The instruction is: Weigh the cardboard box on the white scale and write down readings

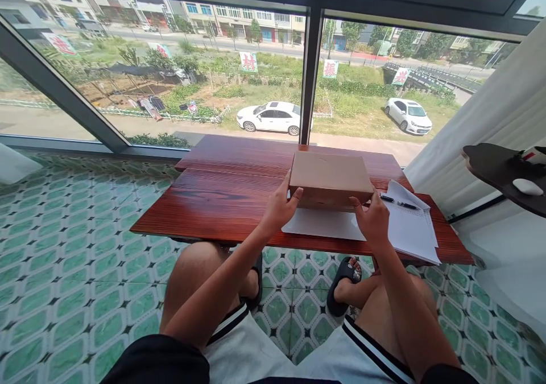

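A closed brown cardboard box [328,173] is gripped at its two near corners. My left hand [280,203] is closed on its left end, thumb on the front face and fingers hidden behind the side. At the right end, my right hand [372,216] holds it the same way, with the thumb pressed to the front. Beneath the box, a white sheet or flat panel [319,224] shows on the wooden table [213,202]; the box appears raised a little above it.
Right of the box lies a stack of paper [412,230] with pens [407,205] on top, its corner past the table's front edge. A dark shelf [490,165] holding a white mouse-shaped object [528,187] juts in at the right. Windows stand behind the table.
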`<state>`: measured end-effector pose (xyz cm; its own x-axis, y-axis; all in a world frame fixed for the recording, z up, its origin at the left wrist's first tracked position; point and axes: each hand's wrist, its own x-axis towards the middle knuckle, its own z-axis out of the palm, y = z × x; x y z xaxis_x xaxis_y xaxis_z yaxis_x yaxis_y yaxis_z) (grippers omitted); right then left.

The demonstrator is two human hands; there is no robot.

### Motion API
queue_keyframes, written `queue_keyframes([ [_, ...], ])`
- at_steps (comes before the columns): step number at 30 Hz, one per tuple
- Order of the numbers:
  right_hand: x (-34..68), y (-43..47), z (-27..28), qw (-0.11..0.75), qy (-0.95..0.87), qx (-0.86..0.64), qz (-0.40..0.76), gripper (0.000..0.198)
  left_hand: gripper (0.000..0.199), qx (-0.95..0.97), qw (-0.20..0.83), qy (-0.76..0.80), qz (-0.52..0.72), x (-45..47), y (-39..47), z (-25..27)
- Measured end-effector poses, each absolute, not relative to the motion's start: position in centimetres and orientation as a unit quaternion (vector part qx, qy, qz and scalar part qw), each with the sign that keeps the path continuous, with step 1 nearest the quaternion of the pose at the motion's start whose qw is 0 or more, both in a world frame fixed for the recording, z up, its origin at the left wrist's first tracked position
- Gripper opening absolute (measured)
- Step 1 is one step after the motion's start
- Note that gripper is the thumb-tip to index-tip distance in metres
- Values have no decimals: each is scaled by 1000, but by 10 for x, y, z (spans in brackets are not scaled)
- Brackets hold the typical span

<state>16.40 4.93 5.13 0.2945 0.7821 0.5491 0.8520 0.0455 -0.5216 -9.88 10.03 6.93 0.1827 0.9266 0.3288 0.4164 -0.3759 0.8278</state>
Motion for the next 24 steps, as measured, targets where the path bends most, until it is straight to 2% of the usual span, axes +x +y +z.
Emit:
queue_keyframes([
  [8, 124, 62, 68, 427, -598, -676, -54, 82, 67, 691, 228, 522, 445, -130, 100, 91],
  [17, 70, 78, 77, 429, -628, -646, 57, 68, 60, 635, 192, 593, 457, -179, 105, 102],
  [21, 52, 85, 81, 445, -633, -629, 76, 58, 54, 607, 184, 613, 472, -195, 106, 104],
  [24, 37, 92, 84, 446, -634, -626, 83, 59, 51, 583, 168, 632, 483, -206, 108, 105],
])
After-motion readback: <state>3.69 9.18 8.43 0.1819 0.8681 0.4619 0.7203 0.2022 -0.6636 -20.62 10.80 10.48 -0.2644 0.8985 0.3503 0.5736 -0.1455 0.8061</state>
